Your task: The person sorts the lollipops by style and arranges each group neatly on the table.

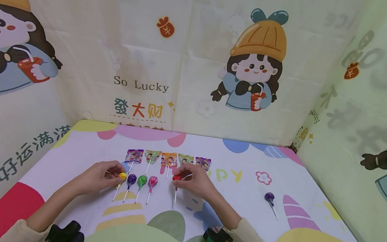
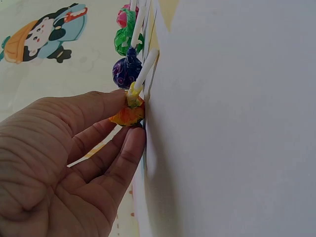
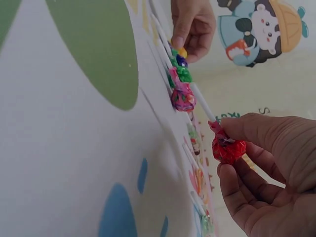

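My left hand point(image 1: 99, 177) pinches the wrapped head of a yellow lollipop point(image 2: 129, 114) between thumb and fingers, low at the tabletop. Right of it lie a purple lollipop point(image 1: 131, 180), a green lollipop point(image 1: 142, 180) and a pink lollipop point(image 1: 153, 181), side by side with sticks toward me. Beyond a gap from the pink one, my right hand point(image 1: 196, 181) grips a red lollipop point(image 3: 229, 149) by its head. Its white stick points toward me in the head view, and the right wrist view shows it raised off the table.
Behind this row lie several flat-wrapped lollipops, among them an orange packet point(image 1: 169, 159) and a purple packet point(image 1: 134, 155); my right hand partly covers those at the right end. A lone dark purple lollipop point(image 1: 270, 197) lies far right. Printed cloth point(image 1: 197, 72) walls enclose the patterned table point(image 1: 235, 199).
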`<state>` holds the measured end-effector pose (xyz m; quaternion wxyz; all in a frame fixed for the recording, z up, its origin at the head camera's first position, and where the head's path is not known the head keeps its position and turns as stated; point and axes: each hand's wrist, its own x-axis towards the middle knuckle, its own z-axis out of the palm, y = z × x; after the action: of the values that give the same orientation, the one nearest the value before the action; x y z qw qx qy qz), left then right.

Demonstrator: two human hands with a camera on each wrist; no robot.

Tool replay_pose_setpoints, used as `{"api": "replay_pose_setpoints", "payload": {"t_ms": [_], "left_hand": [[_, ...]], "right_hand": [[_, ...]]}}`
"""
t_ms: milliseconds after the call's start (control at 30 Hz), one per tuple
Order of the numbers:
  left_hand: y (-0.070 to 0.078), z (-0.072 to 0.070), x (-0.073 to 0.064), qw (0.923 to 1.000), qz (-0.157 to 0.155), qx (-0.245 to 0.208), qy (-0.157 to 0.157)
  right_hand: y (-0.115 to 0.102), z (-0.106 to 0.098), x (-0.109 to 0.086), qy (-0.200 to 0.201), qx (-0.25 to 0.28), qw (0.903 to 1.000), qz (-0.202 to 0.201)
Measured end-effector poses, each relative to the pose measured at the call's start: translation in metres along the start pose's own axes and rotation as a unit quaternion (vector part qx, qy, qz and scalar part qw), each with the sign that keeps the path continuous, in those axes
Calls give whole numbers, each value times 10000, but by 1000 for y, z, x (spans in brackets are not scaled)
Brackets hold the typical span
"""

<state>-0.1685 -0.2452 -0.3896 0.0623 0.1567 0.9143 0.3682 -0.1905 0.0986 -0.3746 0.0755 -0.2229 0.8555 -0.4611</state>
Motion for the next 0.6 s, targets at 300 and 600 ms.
{"api": "replay_pose_setpoints", "payload": {"t_ms": [300,600], "left_hand": [[0,-1,0,10000,38,-12,-10],[1,-1,1,10000,11,6,-39]], "right_hand": [[0,14,6,-15,155,9998,-134],[-1,24,10,-40,152,9997,-167]]}}
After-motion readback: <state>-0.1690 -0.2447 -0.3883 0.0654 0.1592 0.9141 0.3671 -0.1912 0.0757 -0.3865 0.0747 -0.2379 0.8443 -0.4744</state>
